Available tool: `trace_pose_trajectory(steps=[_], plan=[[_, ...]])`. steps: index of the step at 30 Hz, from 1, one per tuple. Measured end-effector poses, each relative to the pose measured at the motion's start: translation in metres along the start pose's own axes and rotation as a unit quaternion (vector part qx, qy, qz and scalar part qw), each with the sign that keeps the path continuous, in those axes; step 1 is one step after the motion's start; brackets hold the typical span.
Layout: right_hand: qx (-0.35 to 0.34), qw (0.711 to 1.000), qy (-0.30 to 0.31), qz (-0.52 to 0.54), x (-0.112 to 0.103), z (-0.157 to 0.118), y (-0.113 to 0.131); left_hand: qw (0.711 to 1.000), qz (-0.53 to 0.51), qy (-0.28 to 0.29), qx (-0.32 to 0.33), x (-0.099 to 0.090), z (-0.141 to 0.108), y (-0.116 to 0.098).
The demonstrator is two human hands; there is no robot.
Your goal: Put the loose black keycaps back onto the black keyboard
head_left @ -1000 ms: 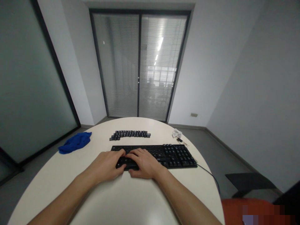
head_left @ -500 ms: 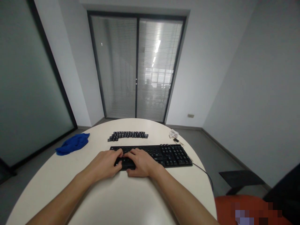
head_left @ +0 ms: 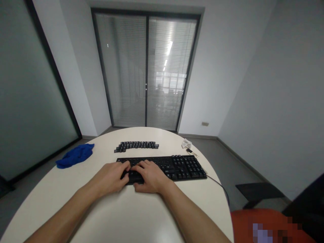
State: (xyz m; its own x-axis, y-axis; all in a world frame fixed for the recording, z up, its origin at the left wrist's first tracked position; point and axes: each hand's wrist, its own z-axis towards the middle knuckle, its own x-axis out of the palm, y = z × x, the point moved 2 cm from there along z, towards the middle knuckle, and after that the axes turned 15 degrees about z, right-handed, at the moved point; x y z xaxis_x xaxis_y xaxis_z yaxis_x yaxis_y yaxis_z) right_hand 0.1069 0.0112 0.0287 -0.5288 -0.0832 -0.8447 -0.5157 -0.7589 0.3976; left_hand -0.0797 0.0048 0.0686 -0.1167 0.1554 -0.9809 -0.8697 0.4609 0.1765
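A black keyboard (head_left: 187, 167) lies across the round pale table; keycaps stand on its right part, while much of its left part looks bare. My left hand (head_left: 115, 176) rests at the keyboard's left end, fingers curled; whatever is between its fingertips is hidden. Beside it, my right hand (head_left: 149, 176) reaches over the left half, index finger stretched toward the left fingertips and thumb apart near the front edge. Nothing shows in the right hand. Beyond the keyboard, loose black keycaps (head_left: 138, 145) are lined up in rows.
A blue cloth (head_left: 76, 155) lies at the table's left edge. White crumpled material (head_left: 186, 143) and a small black-ended tool (head_left: 189, 150) are at the right back. A cable (head_left: 218, 183) runs off the right edge. A red chair (head_left: 253, 219) stands at the lower right.
The whole view has shifted slightly, with the table's contents a little further left. Both hands keep nearly the same place over the keyboard.
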Motion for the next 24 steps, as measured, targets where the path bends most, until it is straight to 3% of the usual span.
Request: trace_pose_trajectory(steps=[13, 20, 24], plan=[[-0.005, 1.0, 0.007, -0.006, -0.001, 0.005, -0.005, 0.999, -0.026, -0.008, 0.02, 0.008, 0.004, 0.01], [-0.001, 1.0, 0.017, 0.005, -0.003, 0.003, -0.003, 0.993, -0.112, -0.046, -0.015, 0.02, 0.008, 0.02], [0.003, 1.0, 0.023, 0.006, -0.003, 0.003, -0.003, 0.981, -0.155, -0.102, -0.062, 0.028, 0.011, 0.033]])
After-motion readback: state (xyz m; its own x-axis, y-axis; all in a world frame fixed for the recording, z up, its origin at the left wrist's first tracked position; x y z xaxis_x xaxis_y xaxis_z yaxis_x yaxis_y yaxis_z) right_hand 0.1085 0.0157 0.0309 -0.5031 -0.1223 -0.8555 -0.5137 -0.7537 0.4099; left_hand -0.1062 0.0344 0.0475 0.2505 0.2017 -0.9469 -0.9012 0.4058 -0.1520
